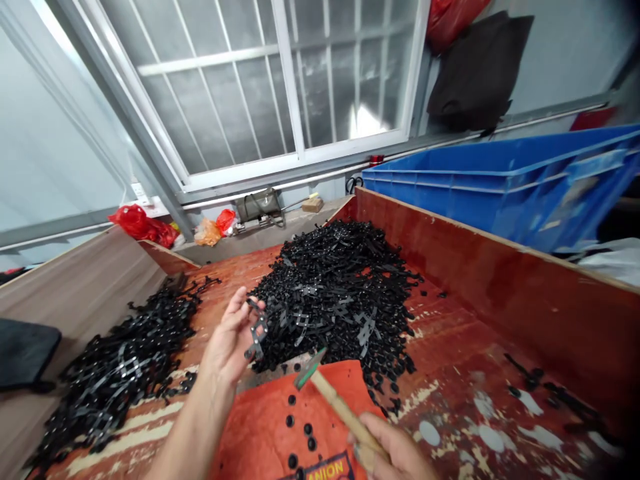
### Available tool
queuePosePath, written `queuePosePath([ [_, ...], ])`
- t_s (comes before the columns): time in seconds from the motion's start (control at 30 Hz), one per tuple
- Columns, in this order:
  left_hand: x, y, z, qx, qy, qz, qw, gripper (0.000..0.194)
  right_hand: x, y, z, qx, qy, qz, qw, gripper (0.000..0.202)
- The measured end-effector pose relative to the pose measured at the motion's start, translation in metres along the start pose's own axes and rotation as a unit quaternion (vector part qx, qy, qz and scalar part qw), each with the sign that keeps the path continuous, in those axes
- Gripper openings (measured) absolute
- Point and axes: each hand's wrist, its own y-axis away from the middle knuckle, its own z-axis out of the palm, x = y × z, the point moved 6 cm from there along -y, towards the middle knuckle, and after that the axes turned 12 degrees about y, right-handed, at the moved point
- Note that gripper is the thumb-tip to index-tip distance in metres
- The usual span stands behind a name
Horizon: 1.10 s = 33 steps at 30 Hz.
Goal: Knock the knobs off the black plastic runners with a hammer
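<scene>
My left hand (234,333) holds a small black linked metal piece (257,337) between its fingers, beside the front left of a big pile of black parts (340,287). In my right hand (390,447) is the wooden handle of a hammer (345,413), whose green and dark head points up and left over an orange-red cloth (260,427). Several round black pieces (308,429) lie scattered on the cloth.
Another heap of black linked parts (125,360) lies at the left by a wooden board (100,280). A red-brown board (475,267) edges the worktop at the right, with a blue crate (450,193) behind it. Red plastic bags (145,225) sit at the back left.
</scene>
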Motion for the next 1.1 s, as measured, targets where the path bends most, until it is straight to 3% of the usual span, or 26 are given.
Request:
queuePosePath([
  [0.1,-0.027,0.043,-0.011,0.021,0.027,-0.045,0.998,0.04,-0.019,0.0,-0.015,0.057,-0.046,0.018,0.997,0.033],
  [0.2,-0.058,0.083,-0.021,0.053,0.069,-0.099,0.991,0.042,-0.05,-0.004,-0.023,0.068,-0.084,0.013,0.994,0.046],
  [0.37,-0.088,0.127,-0.027,0.049,0.077,-0.154,0.984,0.044,-0.079,-0.007,0.0,-0.05,-0.121,0.0,0.991,0.044],
  [0.43,-0.088,0.139,-0.031,0.04,0.039,-0.162,0.985,0.044,-0.077,-0.003,0.01,-0.07,-0.116,0.015,0.991,0.036],
  [0.63,-0.08,0.171,-0.045,0.011,-0.16,-0.225,0.961,0.033,-0.068,0.012,0.016,-0.012,-0.039,0.041,0.998,0.017],
  [0.77,-0.083,0.184,-0.05,0.001,-0.211,-0.187,0.96,0.033,-0.072,0.022,0.028,-0.008,0.03,0.008,0.999,0.007],
  [0.9,-0.085,0.192,-0.053,0.006,-0.268,-0.135,0.954,0.036,-0.072,0.027,0.042,-0.016,0.026,0.019,0.999,0.011],
  [1.0,-0.067,0.192,-0.059,0.012,-0.361,-0.065,0.93,0.033,-0.068,0.028,0.046,-0.05,-0.011,0.034,0.998,0.013],
  [1.1,-0.039,0.186,-0.074,0.041,-0.456,-0.006,0.889,0.033,-0.056,0.032,0.033,-0.063,-0.009,0.049,0.997,0.018],
])
